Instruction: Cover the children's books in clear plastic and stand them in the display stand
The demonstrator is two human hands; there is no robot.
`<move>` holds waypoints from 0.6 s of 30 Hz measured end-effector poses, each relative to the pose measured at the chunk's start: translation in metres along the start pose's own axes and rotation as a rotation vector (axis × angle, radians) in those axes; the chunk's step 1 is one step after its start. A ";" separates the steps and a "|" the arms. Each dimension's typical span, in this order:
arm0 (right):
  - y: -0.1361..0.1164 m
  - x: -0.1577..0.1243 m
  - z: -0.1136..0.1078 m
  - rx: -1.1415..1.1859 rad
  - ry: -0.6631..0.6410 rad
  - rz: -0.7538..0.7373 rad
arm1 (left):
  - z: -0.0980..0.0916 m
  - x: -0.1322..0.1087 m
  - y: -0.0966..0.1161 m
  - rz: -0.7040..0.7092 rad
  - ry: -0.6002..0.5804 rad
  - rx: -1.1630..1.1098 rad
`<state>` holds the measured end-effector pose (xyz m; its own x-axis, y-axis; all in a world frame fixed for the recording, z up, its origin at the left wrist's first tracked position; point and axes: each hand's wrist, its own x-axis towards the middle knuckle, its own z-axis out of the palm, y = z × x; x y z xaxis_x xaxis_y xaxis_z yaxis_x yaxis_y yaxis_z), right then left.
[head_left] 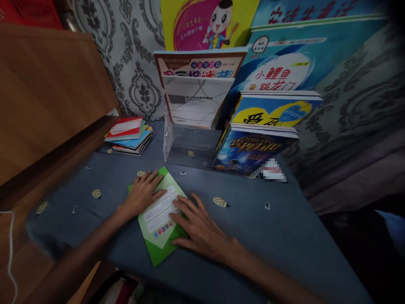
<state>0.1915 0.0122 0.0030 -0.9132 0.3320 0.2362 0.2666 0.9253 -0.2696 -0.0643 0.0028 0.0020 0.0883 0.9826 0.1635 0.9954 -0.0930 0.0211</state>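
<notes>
A green book (158,219) with a pale text panel lies flat and slanted on the dark blue tablecloth. Across its upper left edge rests my left hand (142,193), fingers stretched out over the cover. My right hand (199,228) lies on the book's right side with fingers spread, its tips reaching the pale panel. Neither hand is wrapped around anything. Beyond the book stands a clear acrylic rack (190,141) holding several upright books, including a white-covered one (198,101) and a dark blue one (253,150).
A small pile of books (129,135) with a red one on top sits at the back left. Patterned wallpaper (139,84) rises behind. A wooden cabinet (47,93) borders the left side. A white cable (11,253) hangs at the lower left.
</notes>
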 end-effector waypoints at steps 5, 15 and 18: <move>0.021 -0.005 -0.009 0.014 -0.100 0.015 | -0.010 0.000 0.011 -0.036 0.008 0.089; 0.036 -0.016 -0.025 -0.017 -0.046 0.147 | -0.003 0.011 0.019 0.159 0.016 -0.272; 0.015 0.006 -0.024 0.046 -0.111 0.017 | 0.007 0.022 0.009 0.172 0.008 -0.587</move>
<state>0.1977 0.0321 0.0227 -0.9379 0.3228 0.1271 0.2702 0.9094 -0.3162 -0.0536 0.0245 -0.0010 0.2435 0.9446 0.2201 0.7807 -0.3256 0.5335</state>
